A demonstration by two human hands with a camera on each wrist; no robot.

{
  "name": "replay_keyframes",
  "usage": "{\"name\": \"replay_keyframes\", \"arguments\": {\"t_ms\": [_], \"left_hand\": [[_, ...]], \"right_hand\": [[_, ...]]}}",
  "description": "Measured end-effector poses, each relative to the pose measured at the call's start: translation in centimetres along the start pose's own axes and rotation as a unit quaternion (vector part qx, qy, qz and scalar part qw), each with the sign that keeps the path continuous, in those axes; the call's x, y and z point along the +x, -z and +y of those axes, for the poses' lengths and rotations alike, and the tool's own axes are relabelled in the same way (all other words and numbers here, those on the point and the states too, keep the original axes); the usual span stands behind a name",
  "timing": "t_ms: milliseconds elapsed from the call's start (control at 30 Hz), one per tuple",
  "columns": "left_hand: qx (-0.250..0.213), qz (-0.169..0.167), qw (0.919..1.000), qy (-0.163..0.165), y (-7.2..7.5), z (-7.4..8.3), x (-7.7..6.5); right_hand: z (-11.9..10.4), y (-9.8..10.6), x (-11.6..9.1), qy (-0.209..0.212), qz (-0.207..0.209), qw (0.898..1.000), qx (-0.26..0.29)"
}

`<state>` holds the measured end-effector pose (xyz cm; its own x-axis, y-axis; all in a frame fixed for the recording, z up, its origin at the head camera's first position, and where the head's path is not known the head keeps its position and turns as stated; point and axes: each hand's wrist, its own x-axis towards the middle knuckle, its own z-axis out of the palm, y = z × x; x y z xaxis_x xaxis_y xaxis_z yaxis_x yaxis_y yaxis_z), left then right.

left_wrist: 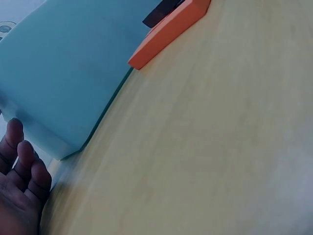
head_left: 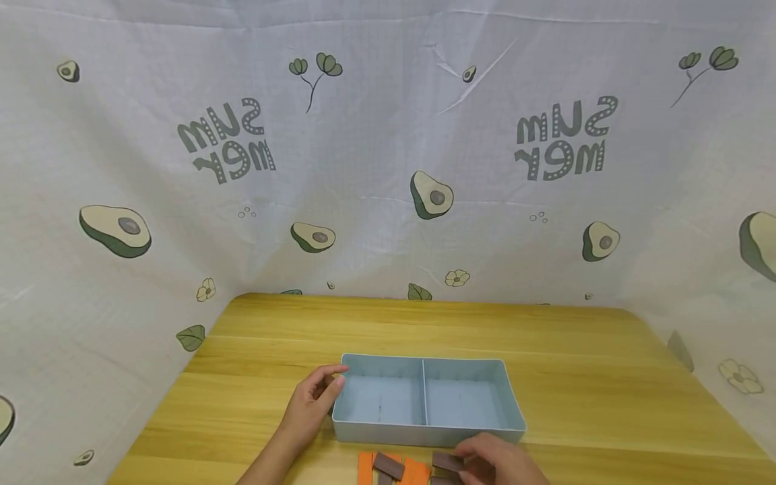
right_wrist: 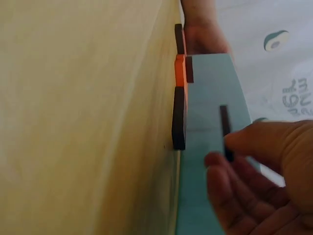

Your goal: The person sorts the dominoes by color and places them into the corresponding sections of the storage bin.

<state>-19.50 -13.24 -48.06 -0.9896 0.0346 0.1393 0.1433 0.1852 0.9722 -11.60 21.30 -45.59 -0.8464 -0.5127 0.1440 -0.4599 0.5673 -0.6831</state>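
Brown block (head_left: pixel 447 461) in pinch of right hand (head_left: pixel 500 461); relaxed left hand (head_left: pixel 310 399) beside blue box (head_left: pixel 394 434).

Looking at a small, curtained-off tabletop booth. Judging by a white, lightly creased fabric sheet (head_left: pixel 376 135) hanging behind and along both sides, boxing in a yellow-brown, wood-grained tabletop (head_left: pixel 261 377) with rounded far corners. Seeing household-style print on the sheet: green-and-cream avocados (head_left: pixel 432 195), green leaves (head_left: pixel 419 292), cream flowers (head_left: pixel 457 278), plus grey-green, dotted block lettering (head_left: pixel 558 159) reading "SUMMER" mirrored. Catching the same avocado and lettering pattern beyond the tabletop in the right wrist view. Leaning domestic on print and wood grain alone, but not confirming it: not seeing past the sheet, so not telling home from office, lab or workshop.
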Motion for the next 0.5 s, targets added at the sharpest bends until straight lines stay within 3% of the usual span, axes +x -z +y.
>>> {"name": "replay_keyframes", "arguments": {"t_ms": [67,167,367,500], "left_hand": [[-0.001,0.001,1.0000,0.000,0.0,0.0,0.0],[0.001,0.000,1.0000,-0.003,0.0,0.1,-0.1],[0.008,-0.003,0.9999,-0.008,0.0,0.3,-0.2],[0.009,-0.005,0.9999,-0.006,0.0,0.3,-0.1]], "right_hand": [[-0.2,-0.1,0.0,0.055,0.029,0.998,0.015],[-0.6,-0.1,0.2,0.088,0.057,0.994,0.036],[-1.9,0.0,0.8,0.100,0.108,0.989,0.031],[-3.1,0.1,1.7,0.126,0.158,0.979,0.013]]}}
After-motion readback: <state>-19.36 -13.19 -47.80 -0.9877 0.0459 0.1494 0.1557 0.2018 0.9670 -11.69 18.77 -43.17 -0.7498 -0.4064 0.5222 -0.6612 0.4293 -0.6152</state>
